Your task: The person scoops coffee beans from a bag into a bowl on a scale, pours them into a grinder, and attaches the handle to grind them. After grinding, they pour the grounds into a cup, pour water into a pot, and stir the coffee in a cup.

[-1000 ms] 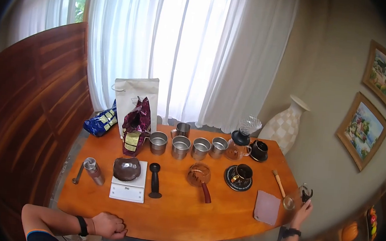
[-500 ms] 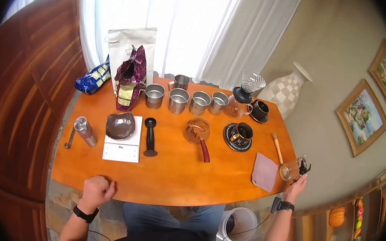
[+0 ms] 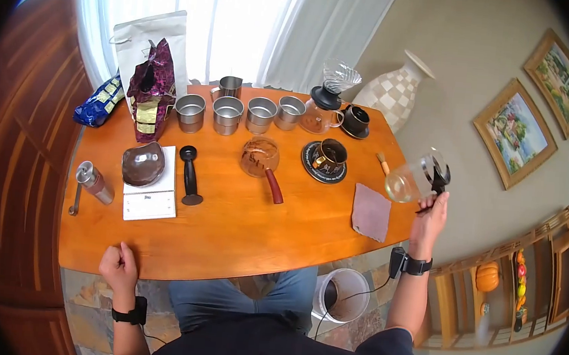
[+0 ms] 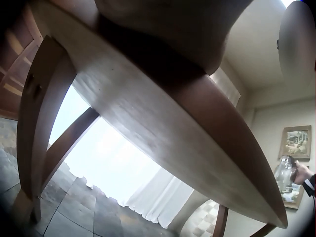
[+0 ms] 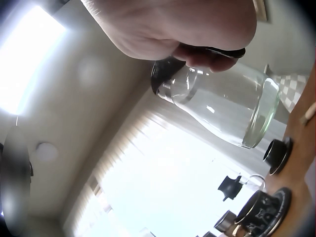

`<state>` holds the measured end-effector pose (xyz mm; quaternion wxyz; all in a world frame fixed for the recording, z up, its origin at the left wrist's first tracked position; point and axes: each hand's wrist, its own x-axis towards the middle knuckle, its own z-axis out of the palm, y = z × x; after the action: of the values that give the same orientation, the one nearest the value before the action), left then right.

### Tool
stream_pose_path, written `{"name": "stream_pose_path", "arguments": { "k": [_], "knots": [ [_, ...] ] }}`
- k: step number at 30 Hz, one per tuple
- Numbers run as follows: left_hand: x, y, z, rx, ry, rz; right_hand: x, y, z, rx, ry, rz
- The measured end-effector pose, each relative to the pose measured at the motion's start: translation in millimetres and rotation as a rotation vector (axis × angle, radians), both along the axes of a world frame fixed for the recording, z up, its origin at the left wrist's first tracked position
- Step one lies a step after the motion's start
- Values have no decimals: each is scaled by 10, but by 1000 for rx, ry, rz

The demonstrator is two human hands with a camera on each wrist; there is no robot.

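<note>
Over the right end of the table, my right hand [image 3: 432,219] grips a clear glass carafe [image 3: 402,183] by its black handle [image 3: 440,181]. The carafe is tipped on its side, base toward the table's middle. In the right wrist view, its glass body [image 5: 222,106] looks clear and the fingers curl at the black collar. My left hand [image 3: 119,268] rests at the front left table edge, fingers loosely curled around nothing. Nearest the carafe are a wooden-handled brush [image 3: 383,163] and a mauve cloth [image 3: 371,213].
On the table [image 3: 259,233] stand a black cup [image 3: 331,152] on its saucer, a red-handled glass pot [image 3: 259,158], a scale [image 3: 149,203] bearing a brown dish [image 3: 143,164], a grinder [image 3: 95,183], several metal cups and a dripper server [image 3: 318,117]. A white bucket [image 3: 354,298] stands below.
My right hand has lifted the carafe up from the table's right edge. The left hand stays by the front left edge, now thumb-up. The head view has tilted down and shifted right.
</note>
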<state>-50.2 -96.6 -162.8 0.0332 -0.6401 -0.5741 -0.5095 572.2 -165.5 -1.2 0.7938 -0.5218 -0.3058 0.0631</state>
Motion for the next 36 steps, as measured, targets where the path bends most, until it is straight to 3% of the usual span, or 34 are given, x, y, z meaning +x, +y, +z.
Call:
{"name": "stream_pose_path", "arguments": {
  "k": [7,19,36],
  "knots": [
    [19,-26,78,-3,3,-8,-646,503,262,-67,40,374],
    [-9,-21,59,32,19,-4,-1035,1335,168,-487,-314,520],
    [-18,-17,57,96,15,-27,-1148,1810,136,-713,-565,577]
  ]
}}
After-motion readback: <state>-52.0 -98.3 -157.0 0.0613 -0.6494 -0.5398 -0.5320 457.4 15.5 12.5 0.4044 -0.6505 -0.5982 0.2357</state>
